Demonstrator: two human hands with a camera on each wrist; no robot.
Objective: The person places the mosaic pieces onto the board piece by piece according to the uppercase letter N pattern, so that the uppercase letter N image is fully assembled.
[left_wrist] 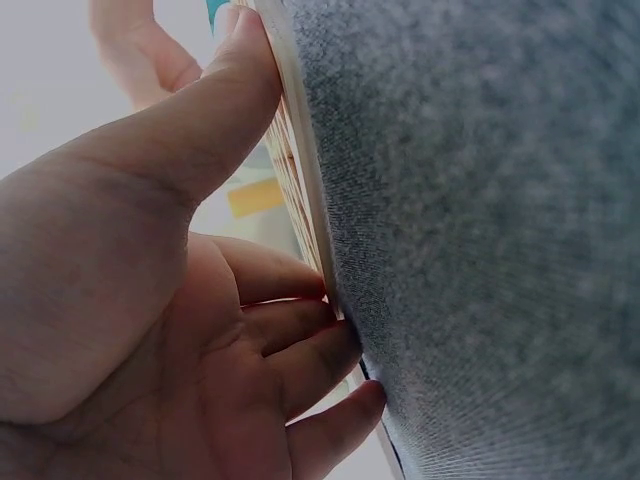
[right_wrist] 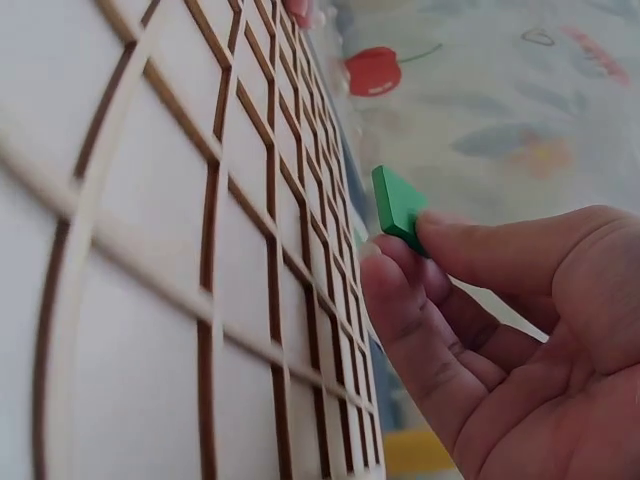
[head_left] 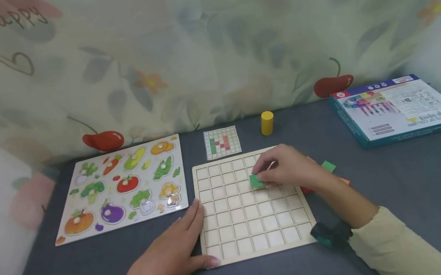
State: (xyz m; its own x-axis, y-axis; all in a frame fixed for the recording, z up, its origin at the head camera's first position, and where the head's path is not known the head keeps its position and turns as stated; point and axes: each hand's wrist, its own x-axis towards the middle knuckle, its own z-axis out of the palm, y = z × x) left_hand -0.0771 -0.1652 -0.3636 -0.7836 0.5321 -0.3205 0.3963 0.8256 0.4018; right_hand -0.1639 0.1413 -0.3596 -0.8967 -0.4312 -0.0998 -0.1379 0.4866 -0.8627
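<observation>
A wooden grid board [head_left: 262, 252] with white square cells lies flat on the dark cloth. Over its upper right part, my right hand [head_left: 285, 168] pinches a green square tile [head_left: 256, 181] between thumb and fingers. The right wrist view has the tile [right_wrist: 400, 205] held by one edge, apart from the grid [right_wrist: 215, 330]. My left hand [head_left: 174, 249] rests at the board's left side, fingers along the edge and thumb at the lower left corner. In the left wrist view, this hand [left_wrist: 220, 300] touches the board's side with its fingers extended.
Loose tiles, including a green one [head_left: 329, 166], lie right of the board, partly behind my right forearm. A small pattern card [head_left: 222, 143] and a yellow cylinder [head_left: 267, 123] stand behind the board. A vegetable puzzle board [head_left: 123, 189] is at left, a flat box [head_left: 401, 108] at right.
</observation>
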